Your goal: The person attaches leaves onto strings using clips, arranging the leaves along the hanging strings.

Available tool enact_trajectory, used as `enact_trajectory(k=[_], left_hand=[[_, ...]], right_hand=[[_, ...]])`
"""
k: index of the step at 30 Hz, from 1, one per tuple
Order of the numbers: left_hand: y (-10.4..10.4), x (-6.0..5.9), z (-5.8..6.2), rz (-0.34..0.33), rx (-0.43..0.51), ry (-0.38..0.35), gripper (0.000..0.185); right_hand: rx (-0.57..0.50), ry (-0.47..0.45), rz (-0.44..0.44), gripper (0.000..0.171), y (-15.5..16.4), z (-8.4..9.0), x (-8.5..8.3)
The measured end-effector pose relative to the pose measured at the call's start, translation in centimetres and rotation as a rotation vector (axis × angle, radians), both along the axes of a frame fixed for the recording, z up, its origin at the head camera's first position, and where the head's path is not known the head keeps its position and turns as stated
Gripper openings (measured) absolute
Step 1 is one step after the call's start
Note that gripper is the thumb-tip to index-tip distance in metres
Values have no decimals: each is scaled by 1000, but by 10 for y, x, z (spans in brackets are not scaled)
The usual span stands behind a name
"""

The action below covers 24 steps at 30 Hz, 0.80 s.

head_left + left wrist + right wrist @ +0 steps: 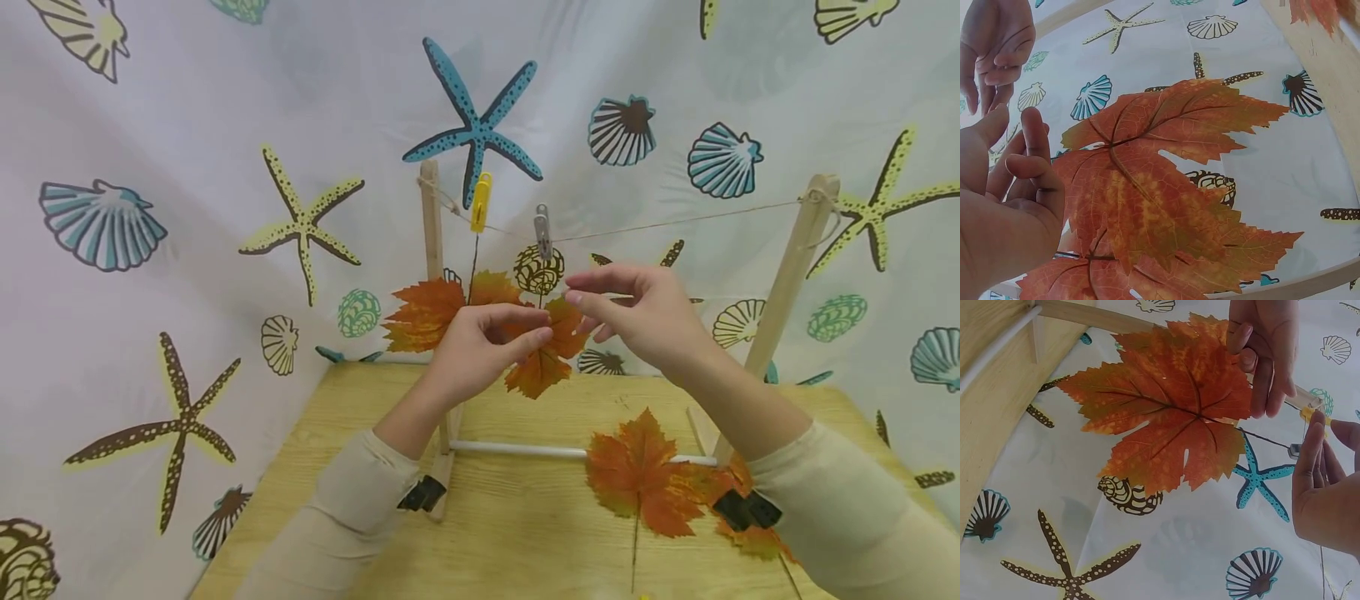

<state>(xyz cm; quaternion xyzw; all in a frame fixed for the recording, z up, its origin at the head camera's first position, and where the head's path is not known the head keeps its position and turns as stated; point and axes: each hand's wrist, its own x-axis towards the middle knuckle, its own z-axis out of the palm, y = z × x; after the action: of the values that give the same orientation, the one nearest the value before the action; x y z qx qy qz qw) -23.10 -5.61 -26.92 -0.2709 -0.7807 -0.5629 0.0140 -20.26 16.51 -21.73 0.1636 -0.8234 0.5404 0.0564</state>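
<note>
An orange maple leaf [538, 368] [1147, 206] [1166, 412] hangs by its stem from a grey clothespin [542, 232] on a string [675, 222] stretched between two wooden posts. My left hand [536, 327] [1016, 162] is at the leaf's upper edge with loosely curled fingers, and nothing shows between them. Just right of the leaf, my right hand [573, 290] [1322, 462] hovers with relaxed fingers and holds nothing. A second orange leaf [423, 312] hangs from a yellow clothespin [481, 202] beside the left post [430, 217].
More orange leaves [637, 475] lie on the wooden table [525, 533] by the right post [787, 283]. A white rod [517, 450] joins the posts' bases. A shell-and-starfish printed cloth [187, 167] hangs behind and to the sides.
</note>
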Motion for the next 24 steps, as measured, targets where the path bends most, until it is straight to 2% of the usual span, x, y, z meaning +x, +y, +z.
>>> enact_trajectory(k=[5,13,18,24], left_hand=[[-1,0,-4,-22,10,3,29],[0,3,-10,-46,-14,-61,27],[0,2,-16,-75,-3,-82,27],[0,0,-24,-66,38,-87,26]], right_hand=[[-2,5,26,32,3,-9,2],[-7,-84,35,33,4,-22,9],[-14,-69,53,33,5,-32,12],[-23,-59,63,30,5,-44,12]])
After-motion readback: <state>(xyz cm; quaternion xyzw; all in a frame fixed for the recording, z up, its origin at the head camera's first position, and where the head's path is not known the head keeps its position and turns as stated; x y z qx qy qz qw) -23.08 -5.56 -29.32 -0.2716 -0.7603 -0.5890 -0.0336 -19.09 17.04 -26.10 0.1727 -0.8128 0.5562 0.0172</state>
